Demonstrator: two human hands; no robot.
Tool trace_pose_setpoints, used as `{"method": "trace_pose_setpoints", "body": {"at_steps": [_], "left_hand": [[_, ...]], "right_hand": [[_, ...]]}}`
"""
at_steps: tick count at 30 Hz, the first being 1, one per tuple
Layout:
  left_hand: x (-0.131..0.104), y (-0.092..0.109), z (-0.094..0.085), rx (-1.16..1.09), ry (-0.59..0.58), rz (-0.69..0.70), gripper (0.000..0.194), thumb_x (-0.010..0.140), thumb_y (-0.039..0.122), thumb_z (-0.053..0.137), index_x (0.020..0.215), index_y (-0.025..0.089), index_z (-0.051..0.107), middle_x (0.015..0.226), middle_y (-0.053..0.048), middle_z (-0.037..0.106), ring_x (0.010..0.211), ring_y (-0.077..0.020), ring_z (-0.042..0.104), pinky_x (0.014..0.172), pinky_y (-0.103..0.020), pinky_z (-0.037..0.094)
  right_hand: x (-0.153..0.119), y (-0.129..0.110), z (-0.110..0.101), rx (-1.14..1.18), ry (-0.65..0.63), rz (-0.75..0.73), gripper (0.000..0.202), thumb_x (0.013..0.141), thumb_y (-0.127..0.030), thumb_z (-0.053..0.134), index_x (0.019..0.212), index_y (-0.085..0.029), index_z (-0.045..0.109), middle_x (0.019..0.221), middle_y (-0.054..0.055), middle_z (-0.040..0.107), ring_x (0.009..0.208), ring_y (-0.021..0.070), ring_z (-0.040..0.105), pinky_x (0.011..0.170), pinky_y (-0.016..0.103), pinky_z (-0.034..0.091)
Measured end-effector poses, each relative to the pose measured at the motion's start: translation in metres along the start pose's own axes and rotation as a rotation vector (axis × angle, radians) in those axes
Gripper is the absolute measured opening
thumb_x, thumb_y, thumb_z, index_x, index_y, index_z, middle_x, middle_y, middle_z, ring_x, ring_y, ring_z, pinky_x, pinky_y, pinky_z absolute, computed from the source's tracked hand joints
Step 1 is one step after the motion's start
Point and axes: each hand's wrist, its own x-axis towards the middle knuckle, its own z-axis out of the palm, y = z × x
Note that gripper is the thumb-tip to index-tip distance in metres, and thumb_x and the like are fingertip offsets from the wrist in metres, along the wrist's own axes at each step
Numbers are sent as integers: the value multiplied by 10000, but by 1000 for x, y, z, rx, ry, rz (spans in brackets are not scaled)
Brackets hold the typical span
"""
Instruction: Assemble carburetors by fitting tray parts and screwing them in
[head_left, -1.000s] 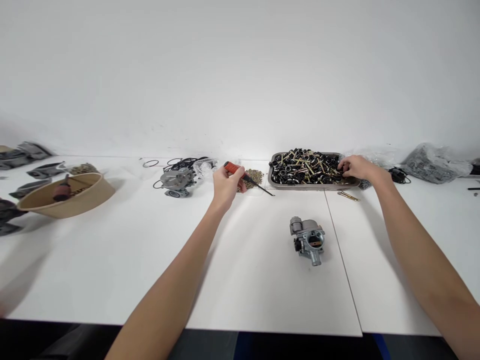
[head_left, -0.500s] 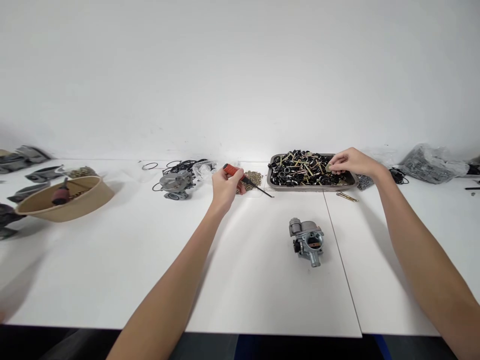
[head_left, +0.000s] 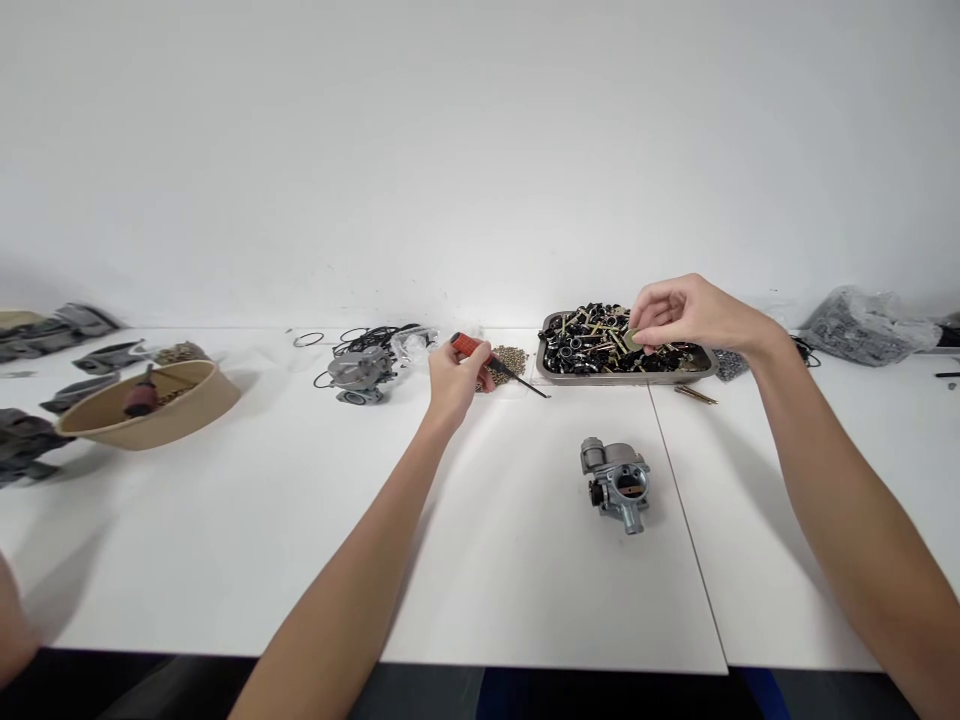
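R hand (head_left: 694, 315) has just lifted up & left, and is now above the R half of the parts tray (head_left: 630, 378), thumb & fingers narrowed on a small flat disc (head_left: 631, 341), dull brass/olive. Judging by this, the pick from the tray is done: disc looks clear of the parts (head_left: 577, 345), black & gold bits heaped below, though its exact kind is too small to tell.

L hand (head_left: 454, 380) is closed round a red-handled driver (head_left: 466, 345), shaft angled down to the R, tip near the tray's L front corner. Behind it, a heap of brass bits (head_left: 512, 360).

Carb (head_left: 615, 480), grey metal, sits on the white table (head_left: 525, 560) in front of the tray, btwn the forearms, bore facing the viewer; neither hand touches it.

Vs 1 sec ago: R hand was down at the tray's R end, fingers in among the parts; half a sec ago disc showed in its grip, lower & further R. L hand, driver & carb: pretty much same spots. Long gold screws (head_left: 697, 394) also unmoved, just in front of tray. Far L edge, a blurred limb (head_left: 11, 630), prob. another person's, shows more now
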Motion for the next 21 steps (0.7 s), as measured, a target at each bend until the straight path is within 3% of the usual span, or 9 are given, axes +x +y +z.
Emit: {"method": "trace_pose_setpoints", "body": {"at_steps": [5, 10, 15, 21], "left_hand": [[0, 3, -1, 1, -4, -1, 195, 678, 310, 660, 722, 150, 559, 657, -28, 650, 353, -93, 491, 376, -231, 394], [1, 2, -2, -7, -5, -3, 201, 675, 312, 662, 742, 154, 558, 698, -34, 668, 367, -78, 479, 376, -226, 395], [2, -2, -2, -23, 8, -8, 196, 689, 307, 655, 751, 158, 543, 690, -43, 666, 358, -86, 480, 358, -232, 389], [3, -6, -3, 6, 21, 7, 194, 684, 289, 674, 715, 167, 527, 627, -16, 631, 357, -93, 488, 351, -234, 399]], "right_hand": [[-9, -3, 1, -97, -170, 44, 210, 841, -324, 607, 914, -216, 771, 733, 33, 704, 646, 135, 634, 539, 266, 434], [-30, -1, 24, -15, -307, 112, 244, 807, -330, 665, 1012, -223, 744, 734, 20, 720, 690, 154, 678, 623, 268, 520], [-40, 1, 47, 73, -408, 121, 111, 803, -288, 674, 866, -202, 705, 726, 16, 724, 648, 151, 684, 632, 274, 545], [-42, -4, 52, 57, -526, 56, 163, 836, -287, 631, 897, -200, 755, 820, 29, 743, 684, 141, 675, 621, 262, 514]]}}
